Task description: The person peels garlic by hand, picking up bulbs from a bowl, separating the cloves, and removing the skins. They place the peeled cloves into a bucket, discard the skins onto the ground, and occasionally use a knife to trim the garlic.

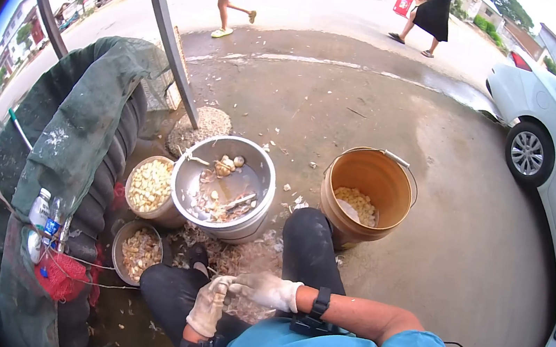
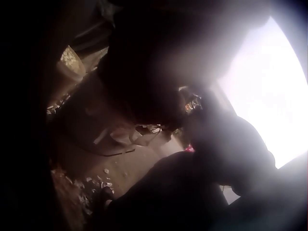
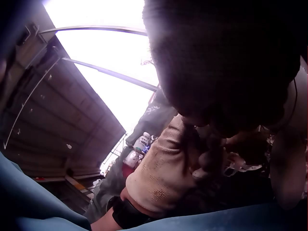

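Both hands wear off-white work gloves and meet over the lap in the head view. The left hand (image 1: 208, 307) points upward, its fingertips against those of the right hand (image 1: 261, 289), which reaches in from the right. Curled left fingers (image 3: 209, 156) show in the right wrist view; I cannot tell what lies between the hands. Beyond the knees stands a metal basin (image 1: 273, 173) with a few garlic bulbs (image 1: 225, 166), loose skins and a knife-like tool (image 1: 241, 201). Papery garlic skins (image 1: 252, 261) cover the ground beneath the hands.
Left of the basin are a tub of pale cloves (image 1: 150, 186) and a bowl of browner cloves (image 1: 138, 253). An orange-brown bucket (image 1: 391, 213) with pale cloves stands right. Bottles (image 1: 40, 209) and a red net bag (image 1: 61, 276) lie left; a white car (image 1: 548, 146) is parked right.
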Action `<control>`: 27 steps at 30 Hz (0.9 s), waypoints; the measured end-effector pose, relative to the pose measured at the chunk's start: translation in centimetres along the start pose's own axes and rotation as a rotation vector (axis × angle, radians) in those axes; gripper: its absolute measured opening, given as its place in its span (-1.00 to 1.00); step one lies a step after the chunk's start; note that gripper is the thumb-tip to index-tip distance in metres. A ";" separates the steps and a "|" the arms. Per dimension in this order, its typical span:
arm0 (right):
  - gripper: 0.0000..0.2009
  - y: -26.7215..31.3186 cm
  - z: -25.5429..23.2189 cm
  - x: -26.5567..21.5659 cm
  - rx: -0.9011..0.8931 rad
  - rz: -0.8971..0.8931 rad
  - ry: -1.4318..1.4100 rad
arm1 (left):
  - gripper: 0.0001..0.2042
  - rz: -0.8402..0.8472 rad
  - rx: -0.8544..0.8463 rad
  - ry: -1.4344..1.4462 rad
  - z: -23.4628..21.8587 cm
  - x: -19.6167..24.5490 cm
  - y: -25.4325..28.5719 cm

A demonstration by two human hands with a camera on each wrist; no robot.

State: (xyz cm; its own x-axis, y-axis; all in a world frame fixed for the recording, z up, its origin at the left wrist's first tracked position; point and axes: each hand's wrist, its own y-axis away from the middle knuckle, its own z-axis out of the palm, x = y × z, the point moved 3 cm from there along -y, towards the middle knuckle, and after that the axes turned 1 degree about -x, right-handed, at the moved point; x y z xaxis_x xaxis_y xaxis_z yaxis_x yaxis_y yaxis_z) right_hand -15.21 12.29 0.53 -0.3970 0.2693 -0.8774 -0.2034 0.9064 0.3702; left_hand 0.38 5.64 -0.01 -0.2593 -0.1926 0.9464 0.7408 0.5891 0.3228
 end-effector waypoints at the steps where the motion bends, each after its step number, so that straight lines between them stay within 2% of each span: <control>1: -0.52 0.2 -0.1 -0.3 -0.009 0.035 -0.067 | -0.44 0.029 0.009 -0.046 0.4 1.0 0.3; 2: -0.52 0.3 0.0 -0.5 -0.024 0.065 -0.135 | -0.47 0.057 0.026 -0.092 0.7 1.7 0.4; 3: -0.54 0.6 -0.2 -1.0 -0.026 0.043 -0.192 | -0.53 0.024 0.003 -0.002 0.6 1.1 0.3; 4: -0.54 0.8 -0.3 -0.9 -0.017 0.038 -0.185 | -0.53 0.036 0.000 -0.007 0.6 0.8 0.0; 6: -0.55 0.8 0.2 -0.5 0.037 -0.001 -0.103 | -0.56 -0.066 0.001 0.156 0.6 0.2 -0.1; 8: -0.50 0.0 0.7 0.5 0.021 -0.014 -0.035 | -0.57 -0.074 0.029 0.157 0.7 0.6 0.2; 11: -0.52 0.7 1.1 -0.3 -0.035 -0.032 -0.080 | -0.52 -0.083 0.110 0.326 0.2 -0.6 -0.3; 12: -0.52 0.3 1.8 0.5 -0.035 -0.038 -0.077 | -0.52 -0.078 0.114 0.324 0.0 -0.6 -0.1; 14: -0.52 -0.4 2.7 1.7 -0.091 -0.100 -0.012 | -0.52 0.059 0.014 0.302 0.2 -0.1 -0.1; 16: -0.49 -0.2 2.7 1.5 -0.054 -0.119 0.038 | -0.53 0.028 0.051 0.276 0.5 0.4 0.2; 18: -0.51 -0.6 2.6 2.4 -0.018 -0.085 -0.025 | -0.56 0.092 0.003 0.132 0.4 0.9 0.4; 19: -0.48 -0.9 2.3 3.1 -0.018 -0.101 0.016 | -0.57 0.026 0.015 0.148 0.2 0.1 0.4; 20: -0.41 -1.2 2.1 3.5 0.018 -0.138 0.007 | -0.55 0.029 0.040 0.020 -0.1 -0.2 0.4; 22: -0.40 0.9 -0.2 0.5 0.056 0.128 0.028 | -0.54 0.120 0.083 -0.078 0.3 -0.2 0.5; 23: -0.40 0.5 0.1 0.8 0.059 0.122 0.036 | -0.56 0.240 0.088 -0.258 -0.3 -2.6 -0.2; 25: -0.40 0.1 0.4 1.1 0.351 -0.003 0.022 | -0.59 0.226 0.083 -0.269 0.5 -1.6 0.0; 26: -0.40 -0.2 0.6 1.5 0.347 -0.007 0.024 | -0.62 0.201 0.074 -0.279 0.8 -1.4 0.2; 27: -0.42 -0.4 0.8 1.3 0.287 -0.015 -0.147 | -0.67 0.689 0.150 -0.748 0.2 -3.2 -0.8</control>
State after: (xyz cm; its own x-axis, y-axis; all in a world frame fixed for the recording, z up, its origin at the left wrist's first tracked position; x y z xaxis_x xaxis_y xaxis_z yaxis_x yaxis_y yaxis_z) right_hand -14.96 12.53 -1.02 -0.2581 0.2801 -0.9246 0.0609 0.9599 0.2738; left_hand 0.49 5.95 -3.27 -0.1646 0.7324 0.6607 0.8029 0.4886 -0.3415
